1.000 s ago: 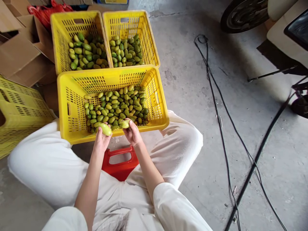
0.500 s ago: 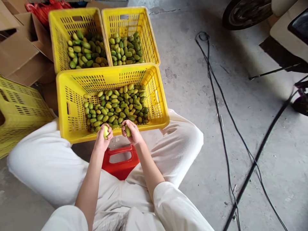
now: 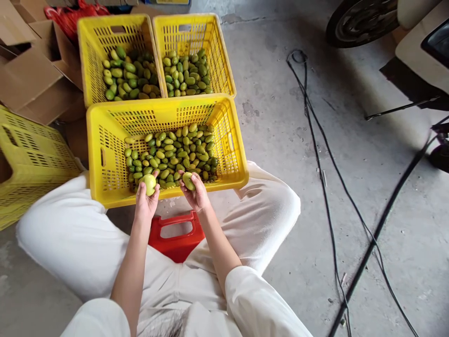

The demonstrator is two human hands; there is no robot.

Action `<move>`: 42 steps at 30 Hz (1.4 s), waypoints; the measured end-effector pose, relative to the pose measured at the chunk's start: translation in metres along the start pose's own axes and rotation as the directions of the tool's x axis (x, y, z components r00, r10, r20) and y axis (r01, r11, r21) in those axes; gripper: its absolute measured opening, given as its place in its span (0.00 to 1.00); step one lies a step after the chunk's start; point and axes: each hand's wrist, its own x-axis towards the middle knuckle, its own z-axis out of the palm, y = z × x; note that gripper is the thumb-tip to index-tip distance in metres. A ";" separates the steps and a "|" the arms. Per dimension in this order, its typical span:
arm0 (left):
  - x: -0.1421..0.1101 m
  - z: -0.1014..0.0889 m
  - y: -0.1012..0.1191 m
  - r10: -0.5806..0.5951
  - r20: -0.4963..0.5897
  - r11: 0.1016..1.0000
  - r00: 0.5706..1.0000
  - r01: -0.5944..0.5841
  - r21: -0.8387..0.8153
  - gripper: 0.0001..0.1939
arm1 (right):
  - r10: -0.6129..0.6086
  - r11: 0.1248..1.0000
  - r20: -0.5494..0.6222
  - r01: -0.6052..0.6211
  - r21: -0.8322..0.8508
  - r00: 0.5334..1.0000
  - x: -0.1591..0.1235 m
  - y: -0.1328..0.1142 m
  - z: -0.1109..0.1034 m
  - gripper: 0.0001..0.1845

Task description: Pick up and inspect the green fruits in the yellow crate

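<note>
Over the near edge of the front yellow crate (image 3: pixel 168 191), both hands are raised side by side. My left hand (image 3: pixel 147 203) holds a pale yellow-green, rounded fruit (image 3: pixel 149 184), gripped by thumb and fingers with much of it showing. A darker green, oval fruit (image 3: pixel 188 181) is in my right hand (image 3: pixel 199 195), thumb and fingers around its sides. Below them in the crate lie many small oval fruits (image 3: pixel 171 154), green to yellowish. The exact kind of fruit is unclear.
Two more yellow crates (image 3: pixel 115 21) (image 3: pixel 210 21) with larger green fruits stand behind. Left are another yellow crate (image 3: pixel 38 164) and cardboard boxes (image 3: pixel 28 79). A red stool (image 3: pixel 177 245) is between my legs. Black cables (image 3: pixel 315 145) cross the floor towards a parked motorbike (image 3: pixel 417 56).
My grip has loosened and both fruits have been lifted and turned, so more of each shows above the fingers. The whole view has shifted slightly.
</note>
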 end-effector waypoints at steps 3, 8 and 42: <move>0.000 0.000 -0.002 -0.021 0.015 1.000 1.000 0.020 0.010 0.22 | -0.009 0.999 -0.038 0.007 -0.031 0.999 0.003 -0.002 -0.005 0.16; -0.002 -0.002 -0.004 -0.122 0.079 0.991 0.989 0.116 0.069 0.21 | 0.041 0.998 -0.055 -0.043 -0.045 0.998 0.006 -0.003 -0.009 0.15; -0.006 0.012 -0.003 -0.364 -0.074 0.931 0.929 0.363 -0.017 0.14 | 0.072 0.994 0.097 -0.063 -0.086 0.993 0.000 0.005 0.001 0.23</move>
